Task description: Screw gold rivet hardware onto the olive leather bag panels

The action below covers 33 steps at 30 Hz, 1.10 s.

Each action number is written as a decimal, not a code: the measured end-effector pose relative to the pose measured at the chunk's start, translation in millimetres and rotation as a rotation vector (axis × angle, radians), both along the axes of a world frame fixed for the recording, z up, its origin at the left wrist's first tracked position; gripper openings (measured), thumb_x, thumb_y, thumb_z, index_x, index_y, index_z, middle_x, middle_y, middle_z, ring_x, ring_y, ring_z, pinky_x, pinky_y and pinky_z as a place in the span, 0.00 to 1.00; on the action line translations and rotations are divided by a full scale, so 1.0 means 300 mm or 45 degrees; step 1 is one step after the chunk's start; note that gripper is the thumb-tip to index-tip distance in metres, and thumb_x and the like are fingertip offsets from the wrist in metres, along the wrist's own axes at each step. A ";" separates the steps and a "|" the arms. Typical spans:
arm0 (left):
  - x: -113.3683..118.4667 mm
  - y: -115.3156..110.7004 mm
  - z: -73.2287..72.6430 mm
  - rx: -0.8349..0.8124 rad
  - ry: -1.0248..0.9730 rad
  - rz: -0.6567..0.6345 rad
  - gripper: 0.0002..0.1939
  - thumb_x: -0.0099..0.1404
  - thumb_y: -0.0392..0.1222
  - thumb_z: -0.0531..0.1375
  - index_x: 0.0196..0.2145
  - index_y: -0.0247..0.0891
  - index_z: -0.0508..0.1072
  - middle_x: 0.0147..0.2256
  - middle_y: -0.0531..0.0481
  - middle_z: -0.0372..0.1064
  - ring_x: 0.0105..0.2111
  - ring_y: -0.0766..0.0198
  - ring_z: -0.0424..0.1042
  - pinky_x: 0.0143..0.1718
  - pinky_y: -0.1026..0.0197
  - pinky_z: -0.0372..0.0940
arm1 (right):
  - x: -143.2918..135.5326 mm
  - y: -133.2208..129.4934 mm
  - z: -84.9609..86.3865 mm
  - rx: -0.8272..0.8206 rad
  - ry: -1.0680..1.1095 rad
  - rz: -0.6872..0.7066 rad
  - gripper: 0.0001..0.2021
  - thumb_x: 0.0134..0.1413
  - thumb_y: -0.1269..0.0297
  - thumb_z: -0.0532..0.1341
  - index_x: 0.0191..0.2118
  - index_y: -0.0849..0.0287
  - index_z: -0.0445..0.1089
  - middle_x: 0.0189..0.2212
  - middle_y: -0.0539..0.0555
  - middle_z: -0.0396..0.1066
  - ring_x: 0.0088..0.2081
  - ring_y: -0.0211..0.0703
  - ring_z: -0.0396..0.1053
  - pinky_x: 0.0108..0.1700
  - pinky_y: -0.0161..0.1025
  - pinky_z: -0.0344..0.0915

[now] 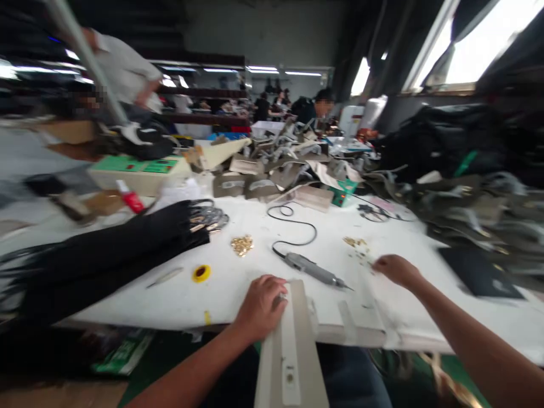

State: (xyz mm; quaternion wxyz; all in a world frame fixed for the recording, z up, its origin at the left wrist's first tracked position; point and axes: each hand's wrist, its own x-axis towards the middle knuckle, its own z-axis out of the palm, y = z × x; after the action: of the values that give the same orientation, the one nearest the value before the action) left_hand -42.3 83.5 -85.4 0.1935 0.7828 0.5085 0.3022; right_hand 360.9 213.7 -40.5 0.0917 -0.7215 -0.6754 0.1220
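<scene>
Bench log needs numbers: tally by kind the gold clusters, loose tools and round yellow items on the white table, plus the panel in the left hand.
Gold clusters: 2
Corded grey tool: 1
Slim pointed tool: 1
Round yellow item: 1
Beige panel: 1
Total: 6. Individual gold pieces are too small to count.

Beige with a white lengthwise stripe on the long strip (306,351). Gold on the metal pieces (351,242), grey on the screwdriver (312,269), white across the desk (161,303).
</scene>
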 end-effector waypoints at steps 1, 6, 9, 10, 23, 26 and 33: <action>-0.003 0.011 -0.003 -0.016 -0.011 -0.028 0.09 0.65 0.35 0.59 0.43 0.43 0.75 0.53 0.44 0.76 0.56 0.47 0.69 0.57 0.38 0.61 | 0.010 0.011 -0.023 -0.076 -0.015 -0.036 0.09 0.49 0.61 0.67 0.22 0.55 0.77 0.24 0.53 0.76 0.27 0.44 0.72 0.31 0.37 0.60; -0.020 0.060 -0.031 0.031 0.163 -0.065 0.09 0.68 0.41 0.59 0.45 0.47 0.74 0.55 0.49 0.75 0.58 0.48 0.68 0.56 0.41 0.63 | 0.108 0.041 -0.111 -0.219 0.003 -0.120 0.09 0.57 0.57 0.65 0.34 0.55 0.80 0.34 0.54 0.80 0.36 0.44 0.73 0.33 0.35 0.59; -0.025 0.059 -0.040 0.059 0.211 -0.072 0.09 0.68 0.42 0.58 0.45 0.47 0.74 0.55 0.49 0.75 0.58 0.48 0.68 0.57 0.41 0.64 | 0.139 0.035 -0.105 -0.221 0.077 -0.111 0.10 0.59 0.59 0.63 0.36 0.57 0.80 0.32 0.54 0.79 0.34 0.43 0.73 0.33 0.35 0.60; -0.026 0.057 -0.041 0.064 0.220 -0.070 0.09 0.69 0.42 0.58 0.45 0.47 0.74 0.55 0.49 0.75 0.58 0.48 0.68 0.57 0.41 0.64 | 0.145 0.035 -0.099 -0.219 0.108 -0.102 0.10 0.60 0.60 0.62 0.37 0.58 0.80 0.31 0.54 0.79 0.33 0.43 0.73 0.32 0.34 0.60; -0.024 0.061 -0.035 0.097 0.230 -0.047 0.08 0.68 0.43 0.59 0.44 0.48 0.75 0.54 0.51 0.77 0.57 0.48 0.70 0.55 0.43 0.67 | 0.097 0.081 -0.139 -0.233 0.165 -0.096 0.10 0.58 0.58 0.64 0.36 0.57 0.80 0.32 0.52 0.79 0.33 0.42 0.71 0.31 0.35 0.58; -0.025 0.059 -0.036 0.092 0.228 -0.046 0.08 0.68 0.43 0.59 0.44 0.47 0.75 0.53 0.51 0.77 0.57 0.48 0.70 0.55 0.42 0.67 | 0.098 0.082 -0.147 -0.247 0.136 -0.107 0.10 0.58 0.57 0.64 0.37 0.56 0.80 0.32 0.52 0.79 0.33 0.42 0.72 0.31 0.35 0.58; -0.029 0.061 -0.038 0.101 0.226 -0.048 0.08 0.67 0.41 0.59 0.44 0.47 0.75 0.53 0.49 0.77 0.56 0.48 0.70 0.55 0.42 0.68 | 0.093 0.087 -0.142 -0.272 0.073 -0.172 0.12 0.57 0.53 0.65 0.36 0.55 0.79 0.33 0.52 0.79 0.34 0.42 0.73 0.31 0.36 0.57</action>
State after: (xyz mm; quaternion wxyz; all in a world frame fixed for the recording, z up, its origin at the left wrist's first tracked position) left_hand -51.0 101.7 -96.7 0.1221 0.8230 0.4963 0.2479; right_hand 388.9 239.7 -83.0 0.0417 -0.7671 -0.6056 0.2074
